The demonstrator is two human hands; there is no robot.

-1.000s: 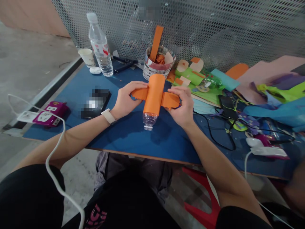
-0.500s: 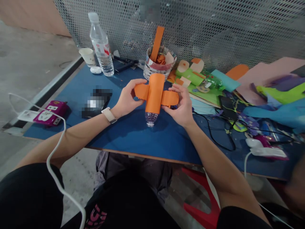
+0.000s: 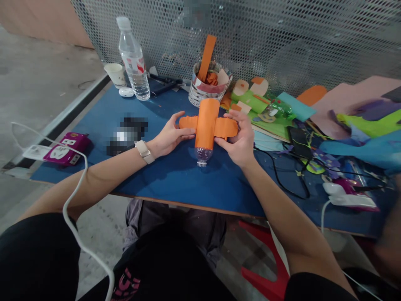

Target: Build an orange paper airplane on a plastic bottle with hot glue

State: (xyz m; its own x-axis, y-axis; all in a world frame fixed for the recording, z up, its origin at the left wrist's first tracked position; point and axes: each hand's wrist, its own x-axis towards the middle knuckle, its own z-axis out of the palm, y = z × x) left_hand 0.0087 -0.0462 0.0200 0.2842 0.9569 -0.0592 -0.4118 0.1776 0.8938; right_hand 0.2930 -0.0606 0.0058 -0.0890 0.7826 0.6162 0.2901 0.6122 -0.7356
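Note:
A small clear plastic bottle [image 3: 203,155], its neck pointing toward me, is wrapped in orange paper [image 3: 207,125]. One orange paper flap sticks out on each side of it. My left hand [image 3: 171,137] is around the left flap [image 3: 189,122], the thumb along its near edge and reaching close to the bottle's body. On the other side, my right hand [image 3: 240,140] grips the right flap [image 3: 226,128] between thumb and fingers. Some fingertips are hidden behind the flaps.
A paper basket [image 3: 209,93] with orange scraps stands behind the bottle. Back left are a water bottle [image 3: 134,62], paper cup [image 3: 115,76] and pliers [image 3: 167,85]. Coloured sheets [image 3: 341,96] and cables lie right. A purple power socket [image 3: 66,148] sits left; a white cable crosses my left arm.
The wrapped bottle has shifted slightly right. My left hand has changed its hold, its thumb now stretched along the flap's near edge. My right hand keeps its grip.

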